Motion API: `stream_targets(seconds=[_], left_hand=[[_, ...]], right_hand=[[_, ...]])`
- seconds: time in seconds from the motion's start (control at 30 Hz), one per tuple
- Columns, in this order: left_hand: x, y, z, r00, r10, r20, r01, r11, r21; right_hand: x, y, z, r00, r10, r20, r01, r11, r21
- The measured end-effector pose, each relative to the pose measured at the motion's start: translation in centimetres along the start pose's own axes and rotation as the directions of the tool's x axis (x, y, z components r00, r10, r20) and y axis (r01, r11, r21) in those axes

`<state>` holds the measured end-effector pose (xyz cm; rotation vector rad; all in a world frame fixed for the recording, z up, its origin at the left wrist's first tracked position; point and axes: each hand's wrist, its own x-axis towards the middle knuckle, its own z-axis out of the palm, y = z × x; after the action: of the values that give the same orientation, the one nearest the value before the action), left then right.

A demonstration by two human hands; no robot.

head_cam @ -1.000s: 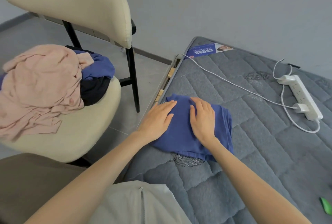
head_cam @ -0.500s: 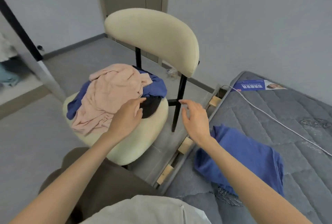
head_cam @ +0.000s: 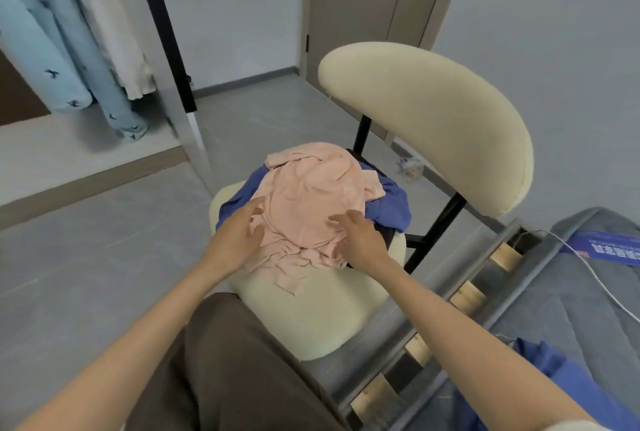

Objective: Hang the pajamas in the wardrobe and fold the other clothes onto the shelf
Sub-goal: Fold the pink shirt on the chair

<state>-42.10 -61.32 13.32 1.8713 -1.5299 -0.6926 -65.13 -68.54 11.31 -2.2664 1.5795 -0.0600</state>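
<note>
A crumpled pink garment (head_cam: 311,202) lies on top of a heap on the cream chair (head_cam: 311,313), over a blue garment (head_cam: 391,205) and something dark beneath. My left hand (head_cam: 239,233) reaches the pink cloth's left edge with fingers spread. My right hand (head_cam: 360,236) lies on its right side, fingers straight. Neither hand grips anything. A folded blue garment (head_cam: 554,375) lies on the grey mattress (head_cam: 588,309) at the lower right. Light blue printed pajamas (head_cam: 52,50) hang in the wardrobe at the upper left.
The wardrobe's black frame post (head_cam: 166,32) and a pale shelf (head_cam: 69,146) stand at the left. A closed door (head_cam: 381,8) is behind the chair. A white cable (head_cam: 595,275) and a blue leaflet (head_cam: 609,250) lie on the mattress. Bed slats (head_cam: 467,295) show beside the chair.
Both hands left the folded blue garment on the mattress and moved left to the chair. They now rest on the pink garment. My view has turned left toward the wardrobe.
</note>
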Motion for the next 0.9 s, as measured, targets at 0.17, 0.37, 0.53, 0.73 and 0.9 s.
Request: stream_targets(seconds=[0.17, 0.37, 0.53, 0.73, 0.9], left_hand=[[0.9, -1.9, 0.9, 0.996, -0.024, 0.080, 0.023, 1.000, 0.020], [1.5, -2.8, 1.9, 0.995, 0.001, 0.104, -0.003, 1.000, 0.018], [1.5, -0.3, 1.3, 0.989, 0.125, 0.074, -0.125, 0.992, -0.011], [1.4, 4.5, -2.1, 0.962, 0.248, -0.118, -0.255, 0.966, -0.051], [0.9, 7.3, -6.3, 0.922, 0.277, -0.269, -0.292, 0.956, -0.016]], right_hand=[[2.5, 0.8, 1.6, 0.995, -0.049, -0.082, 0.030, 0.975, -0.222], [2.6, 1.2, -1.0, 0.977, -0.147, -0.154, 0.153, 0.988, 0.023], [1.9, -1.6, -7.1, 0.911, -0.308, -0.273, 0.355, 0.924, 0.142], [1.0, -6.9, -13.6, 0.803, -0.416, -0.427, 0.536, 0.818, 0.211], [-0.3, -11.1, -17.3, 0.718, -0.442, -0.538, 0.654, 0.693, 0.304]])
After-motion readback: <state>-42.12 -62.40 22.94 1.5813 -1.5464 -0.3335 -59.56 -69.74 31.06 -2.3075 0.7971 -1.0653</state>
